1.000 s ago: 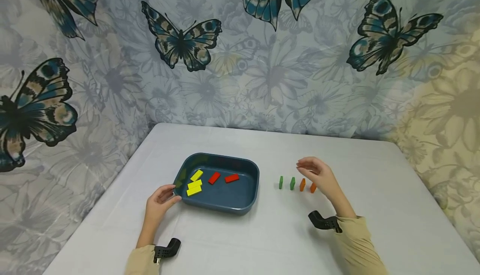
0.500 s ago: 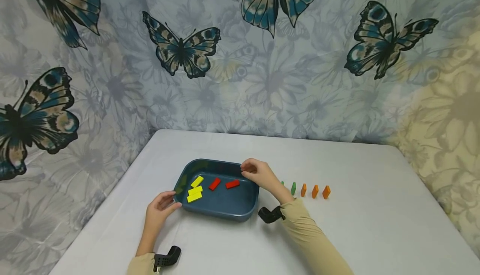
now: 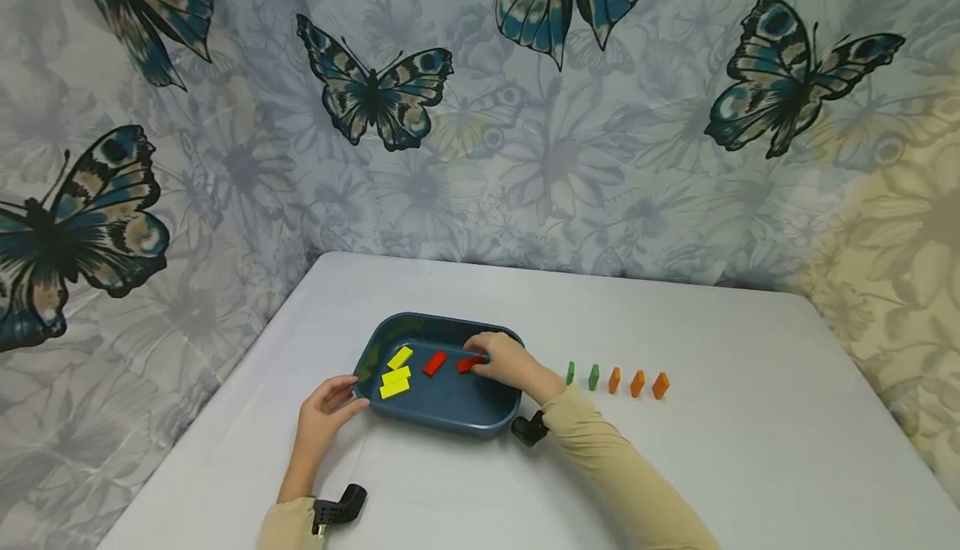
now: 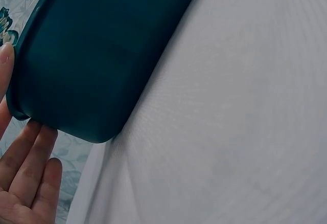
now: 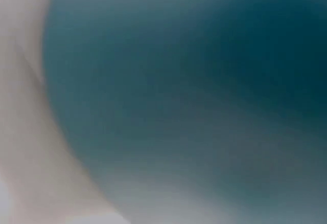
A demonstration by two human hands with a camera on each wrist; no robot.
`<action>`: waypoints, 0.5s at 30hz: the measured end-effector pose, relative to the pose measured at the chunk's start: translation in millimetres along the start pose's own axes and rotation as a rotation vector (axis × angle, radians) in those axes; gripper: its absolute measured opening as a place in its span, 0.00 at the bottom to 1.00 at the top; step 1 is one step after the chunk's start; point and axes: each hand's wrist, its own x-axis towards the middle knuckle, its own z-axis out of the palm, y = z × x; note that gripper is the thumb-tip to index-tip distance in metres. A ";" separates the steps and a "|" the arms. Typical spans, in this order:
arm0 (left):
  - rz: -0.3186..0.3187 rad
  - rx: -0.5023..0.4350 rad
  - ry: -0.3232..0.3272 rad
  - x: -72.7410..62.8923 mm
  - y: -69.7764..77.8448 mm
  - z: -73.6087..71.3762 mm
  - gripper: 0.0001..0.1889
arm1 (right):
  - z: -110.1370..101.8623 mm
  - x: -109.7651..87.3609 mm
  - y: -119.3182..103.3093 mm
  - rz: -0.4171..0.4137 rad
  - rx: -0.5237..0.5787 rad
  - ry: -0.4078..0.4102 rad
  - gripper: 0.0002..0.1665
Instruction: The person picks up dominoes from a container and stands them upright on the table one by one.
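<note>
A dark blue tub [image 3: 450,423] stands on the table; its side wall [image 4: 102,55] fills much of the left wrist view. My left hand [image 3: 324,404] touches its left end, with fairly straight fingers [image 4: 30,168] against the wall near the rim. Inside lie several yellow dominoes [image 3: 395,387] and a red domino [image 3: 434,363]. My right hand [image 3: 504,360] reaches over the tub's right end. Its thumb and fingers curl round a second red domino [image 3: 467,364], partly hidden by the hand. The right wrist view shows only blurred blue tub wall [image 5: 127,81].
Right of the tub, a row of upright dominoes stands on the white table [image 3: 480,500]: green dominoes [image 3: 593,377] nearest the tub, then orange dominoes [image 3: 637,383]. My right sleeve [image 3: 607,458] passes in front of the row. A butterfly-patterned cloth [image 3: 525,158] hangs behind the table.
My right hand has moved left from above the orange dominoes, over the tub's right edge, and down to the red domino. The left hand has stayed at the tub's left end.
</note>
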 end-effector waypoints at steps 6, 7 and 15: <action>-0.023 -0.011 -0.011 2.1 -1.8 0.7 0.20 | 4.6 -4.6 -8.4 -0.005 -0.359 -0.093 0.19; -0.029 -0.016 -0.011 2.1 -1.1 0.9 0.20 | 4.8 -4.9 -9.4 0.002 -0.381 -0.094 0.17; -0.027 0.010 -0.009 -0.1 19.9 2.9 0.19 | 8.3 -4.1 -10.6 0.009 -0.386 -0.079 0.12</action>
